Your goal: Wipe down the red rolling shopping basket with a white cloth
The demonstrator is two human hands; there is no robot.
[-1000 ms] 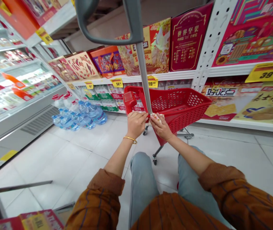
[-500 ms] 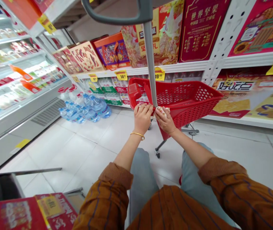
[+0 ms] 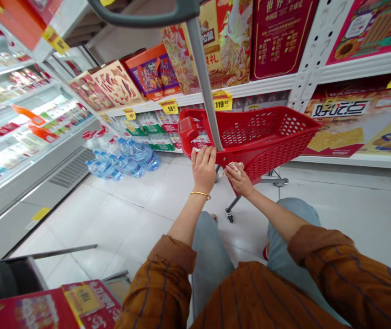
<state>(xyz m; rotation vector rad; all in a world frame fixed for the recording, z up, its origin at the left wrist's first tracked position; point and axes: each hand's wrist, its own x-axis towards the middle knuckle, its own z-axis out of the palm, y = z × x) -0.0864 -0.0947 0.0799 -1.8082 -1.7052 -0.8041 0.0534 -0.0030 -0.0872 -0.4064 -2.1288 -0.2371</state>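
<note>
A red plastic shopping cart (image 3: 274,157) with a perforated basket stands before me, its grey metal pole (image 3: 205,82) rising to a dark grey handle (image 3: 143,17). My left hand (image 3: 204,170) has its fingers bent over the near rim of the basket, left of the pole's foot. Lower and to the right, my right hand (image 3: 241,182) presses a crumpled white cloth (image 3: 233,169) with reddish marks against the cart's outer side. Its fingers are closed on that cloth, and most of it is hidden under them.
Behind the cart, shelves (image 3: 270,83) carry gift boxes and drinks. Wrapped water bottles (image 3: 123,155) stand on the floor at left, near a refrigerated display case (image 3: 40,169). A red box (image 3: 27,306) is close at my lower left. Small wheels (image 3: 229,215) support the cart.
My right hand has slid down the cart's side with the cloth, away from the pole's foot and my left hand. The left hand stays on the rim. The view has shifted slightly.
</note>
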